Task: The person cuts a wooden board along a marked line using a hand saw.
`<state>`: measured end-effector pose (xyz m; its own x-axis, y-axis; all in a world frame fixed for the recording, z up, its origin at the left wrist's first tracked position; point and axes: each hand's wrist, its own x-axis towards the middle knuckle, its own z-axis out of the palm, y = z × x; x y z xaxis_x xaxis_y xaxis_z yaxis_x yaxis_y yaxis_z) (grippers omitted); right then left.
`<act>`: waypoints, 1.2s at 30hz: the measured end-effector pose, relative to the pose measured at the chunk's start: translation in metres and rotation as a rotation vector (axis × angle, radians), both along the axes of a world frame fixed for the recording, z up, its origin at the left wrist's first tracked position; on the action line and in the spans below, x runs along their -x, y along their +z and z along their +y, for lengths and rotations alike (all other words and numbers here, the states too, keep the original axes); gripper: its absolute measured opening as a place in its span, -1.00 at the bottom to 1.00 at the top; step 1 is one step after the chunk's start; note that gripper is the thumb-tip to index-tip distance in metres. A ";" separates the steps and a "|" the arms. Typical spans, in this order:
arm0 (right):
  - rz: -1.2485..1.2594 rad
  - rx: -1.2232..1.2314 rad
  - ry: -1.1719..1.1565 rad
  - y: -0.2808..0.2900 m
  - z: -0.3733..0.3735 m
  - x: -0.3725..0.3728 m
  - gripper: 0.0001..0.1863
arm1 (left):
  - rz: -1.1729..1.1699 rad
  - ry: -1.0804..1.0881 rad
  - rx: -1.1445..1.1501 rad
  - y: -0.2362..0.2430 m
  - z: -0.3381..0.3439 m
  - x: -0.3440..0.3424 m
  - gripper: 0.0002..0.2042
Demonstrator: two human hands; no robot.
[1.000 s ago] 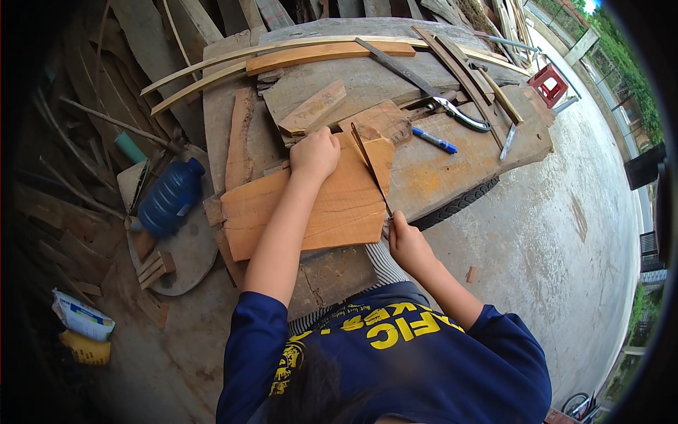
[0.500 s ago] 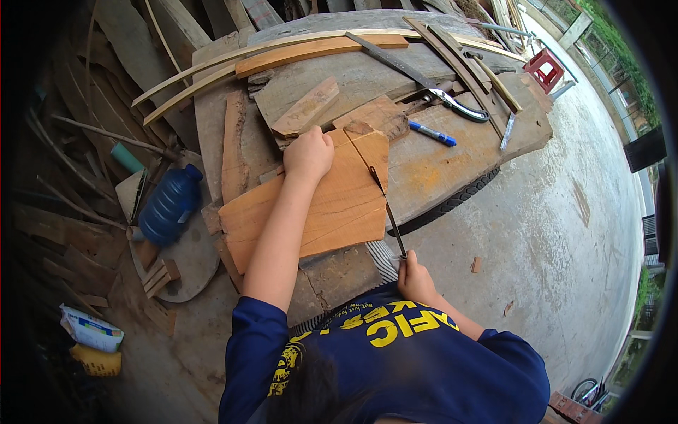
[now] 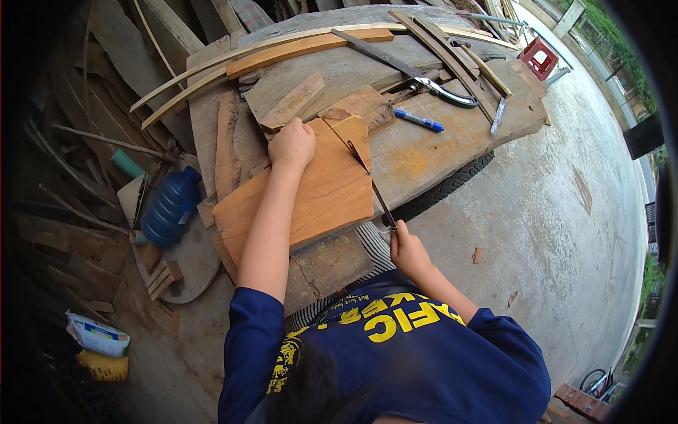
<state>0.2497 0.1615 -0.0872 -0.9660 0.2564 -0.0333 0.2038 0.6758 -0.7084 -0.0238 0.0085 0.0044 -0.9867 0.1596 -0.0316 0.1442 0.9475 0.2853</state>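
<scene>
An orange-brown wooden board (image 3: 282,201) lies tilted across the worktable in front of me. My left hand (image 3: 292,145) is curled over its far edge, the fingers closed and their tips hidden. On the board's right side, a narrow dark saw (image 3: 374,185) stretches from my right hand toward a thin dark line running to the far edge. My right hand (image 3: 409,247) is wrapped round the saw's near end, just off the board's near right corner; the handle is mostly covered. A small wood block (image 3: 294,102) rests just beyond my left hand.
A blue marker (image 3: 418,120), a pruning saw with a curved handle (image 3: 445,92) and long wood strips (image 3: 311,51) lie on the grey plank tabletop (image 3: 424,159). At left are a blue plastic jug (image 3: 169,205) and stacked planks. A red stool (image 3: 538,60) stands far right.
My right hand and the saw have moved slightly forward along the board. My left hand keeps its place on the board, and the whole view has shifted a little.
</scene>
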 end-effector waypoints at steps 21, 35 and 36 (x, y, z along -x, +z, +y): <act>-0.053 -0.108 0.023 0.042 -0.011 0.055 -0.85 | 0.005 -0.017 0.023 0.000 0.002 0.001 -0.63; -0.087 0.021 -0.005 0.007 -0.022 -0.019 -0.79 | -0.026 -0.048 0.031 0.002 -0.006 0.007 -0.50; -0.090 0.041 -0.012 0.008 -0.021 -0.017 -0.80 | -0.020 -0.071 0.014 0.000 -0.008 0.008 -0.51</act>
<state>0.2664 0.1408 -0.0794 -0.9555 0.2646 -0.1306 0.2759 0.6441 -0.7135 -0.0321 0.0006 0.0049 -0.9721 0.2284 -0.0544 0.2053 0.9392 0.2751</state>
